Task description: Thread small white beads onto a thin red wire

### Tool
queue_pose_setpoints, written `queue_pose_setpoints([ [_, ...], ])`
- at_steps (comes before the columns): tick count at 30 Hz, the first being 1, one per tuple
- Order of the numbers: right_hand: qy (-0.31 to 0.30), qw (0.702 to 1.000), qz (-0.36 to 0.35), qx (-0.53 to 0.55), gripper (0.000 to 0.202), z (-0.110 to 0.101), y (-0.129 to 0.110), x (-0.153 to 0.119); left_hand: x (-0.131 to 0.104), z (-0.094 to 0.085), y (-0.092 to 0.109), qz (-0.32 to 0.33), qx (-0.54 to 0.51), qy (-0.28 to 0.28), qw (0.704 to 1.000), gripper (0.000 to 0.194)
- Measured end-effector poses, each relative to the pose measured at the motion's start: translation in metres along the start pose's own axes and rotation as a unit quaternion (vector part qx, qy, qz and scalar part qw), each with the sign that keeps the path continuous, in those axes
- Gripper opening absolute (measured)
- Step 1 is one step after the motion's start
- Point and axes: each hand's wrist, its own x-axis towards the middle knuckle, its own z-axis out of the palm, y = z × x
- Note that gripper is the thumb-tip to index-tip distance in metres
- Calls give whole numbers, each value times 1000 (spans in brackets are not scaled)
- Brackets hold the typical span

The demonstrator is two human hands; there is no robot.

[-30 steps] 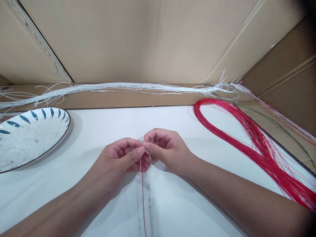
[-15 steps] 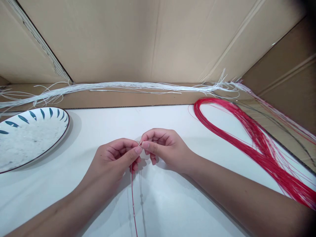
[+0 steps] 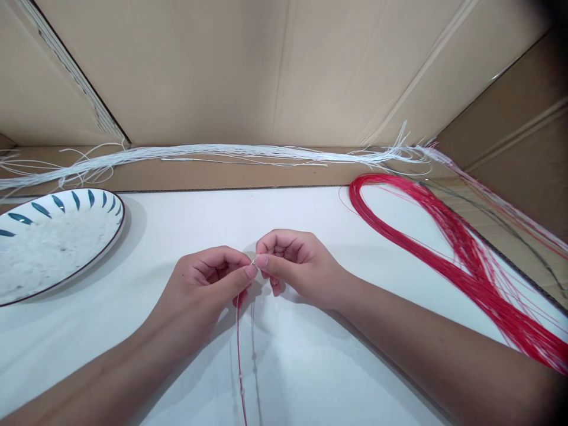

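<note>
My left hand [image 3: 217, 275] is closed in a pinch, thumb against index finger, on a thin red cord [image 3: 238, 343]. The cord hangs from under these fingers to the bottom edge, with a pale strand beside its upper part. Lower on the cord sit small clear bumps that look like beads [image 3: 241, 383]. My right hand [image 3: 290, 260] meets the left fingertips and pinches a short whitish thread end [image 3: 254, 262] that spans the narrow gap between them. Exactly how the strands cross there is hidden by the fingertips.
An oval plate [image 3: 89, 260] with blue leaf marks holds many small clear pieces at left. A looped bundle of red cords [image 3: 399, 236] lies at right. White cords [image 3: 231, 152] stretch along the back, before a cardboard wall [image 3: 199, 71]. The tabletop [image 3: 190, 213] is white.
Both hands stay nearly in place. The fingertips have drawn very slightly apart, and the short thread between them looks straighter. The view has shifted a little.
</note>
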Motion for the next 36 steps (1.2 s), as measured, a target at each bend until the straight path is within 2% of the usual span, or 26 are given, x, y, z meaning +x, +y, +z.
queue_pose_setpoints([
  [8,10,1000,7,5,26,-2,1,0,1,1,0,0,-5,5,1000,17],
  [10,43,999,-16,19,23,-5,0,1,2,1,-1,-4,-7,7,1000,16],
  [13,137,988,-77,9,21,-16,-4,4,2,1,-2,0,-7,13,1000,15],
  [15,180,977,-106,-53,19,-28,-8,8,3,1,-3,22,-6,15,1000,16],
  [16,183,972,-106,-104,17,-35,-10,10,3,0,-3,32,-4,18,999,16],
  [18,153,961,-70,-219,11,-47,-14,13,5,0,-4,40,-1,25,999,16],
  [20,93,948,-16,-305,9,-57,-18,14,6,-1,-4,34,-1,30,999,15],
  [23,12,928,30,-372,15,-64,-24,12,8,-2,-4,31,-19,23,999,16],
  [25,-18,915,40,-402,19,-66,-27,11,8,-2,-3,32,-32,18,999,15],
  [28,-32,903,41,-426,24,-66,-29,10,8,-1,-3,24,-32,22,999,15],
  [36,-29,895,39,-444,21,-67,-29,12,7,-2,-5,-9,-31,15,999,15],
])
